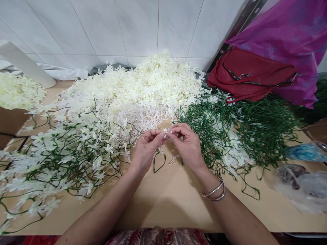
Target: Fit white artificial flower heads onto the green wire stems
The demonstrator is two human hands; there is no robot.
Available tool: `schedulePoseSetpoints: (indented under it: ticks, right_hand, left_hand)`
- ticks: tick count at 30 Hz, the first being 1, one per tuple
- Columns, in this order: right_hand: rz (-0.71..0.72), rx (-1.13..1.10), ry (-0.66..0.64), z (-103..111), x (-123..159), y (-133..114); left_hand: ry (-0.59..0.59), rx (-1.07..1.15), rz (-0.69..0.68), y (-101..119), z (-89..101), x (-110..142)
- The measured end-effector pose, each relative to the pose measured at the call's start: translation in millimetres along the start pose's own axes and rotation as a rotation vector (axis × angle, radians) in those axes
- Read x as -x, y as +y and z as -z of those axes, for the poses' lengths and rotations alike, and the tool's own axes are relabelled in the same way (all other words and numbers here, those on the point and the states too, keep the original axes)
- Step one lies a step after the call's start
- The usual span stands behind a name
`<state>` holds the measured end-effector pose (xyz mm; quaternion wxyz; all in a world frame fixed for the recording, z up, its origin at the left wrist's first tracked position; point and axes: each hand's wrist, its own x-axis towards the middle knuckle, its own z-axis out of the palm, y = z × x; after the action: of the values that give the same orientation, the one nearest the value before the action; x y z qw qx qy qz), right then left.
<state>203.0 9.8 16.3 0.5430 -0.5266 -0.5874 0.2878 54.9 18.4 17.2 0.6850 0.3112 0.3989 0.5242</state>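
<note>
A small white artificial flower is pinched between my two hands above the middle of the table. My left hand grips it with thumb and forefinger from the left. From the other side, the fingertips of my right hand close on the flower's thin pale end. Just below them a green stem lies curled on the table, a white bit at its top. Behind my hands rises a large heap of white flower heads. Flowers on green stems spread at the left, and a pile of green stems lies right.
A red handbag and a purple bag stand at the back right. Clear plastic bags lie near the right edge. A white roll leans at the left, by more blossoms. A tiled wall bounds the table's back.
</note>
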Motion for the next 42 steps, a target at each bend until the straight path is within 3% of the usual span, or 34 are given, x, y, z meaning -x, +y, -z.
schedulePoseSetpoints:
  ticks: [12, 18, 24, 31, 33, 38, 42]
  right_hand:
    - [0.062, 0.063, -0.011, -5.3, 2.7, 0.3]
    - [0.089, 0.11, 0.092, -5.3, 2.4, -4.0]
    - [0.049, 0.076, 0.087, -7.8, 4.4, 0.1]
    - [0.147, 0.138, 0.171, -10.9, 8.3, -3.5]
    - [0.117, 0.072, 0.138, -8.0, 6.2, -1.7]
    - [0.013, -0.16, -0.085, 4.8, -3.8, 8.3]
    - [0.014, -0.159, -0.08, 9.4, -5.8, 8.5]
  left_hand:
    - [-0.053, -0.093, -0.117, -6.2, 2.2, -0.5]
    - [-0.07, -0.122, -0.144, -5.2, 0.8, -1.0]
    - [-0.075, -0.161, -0.199, -8.5, 2.2, -1.8]
    - [-0.128, -0.171, -0.192, -10.9, -3.0, 1.5]
    - [-0.132, -0.167, -0.196, -10.3, -3.3, 2.5]
    - [-0.194, -0.252, -0.255, -9.5, 0.9, 4.2]
    - [-0.22, -0.305, -0.285, -9.3, 1.9, 4.1]
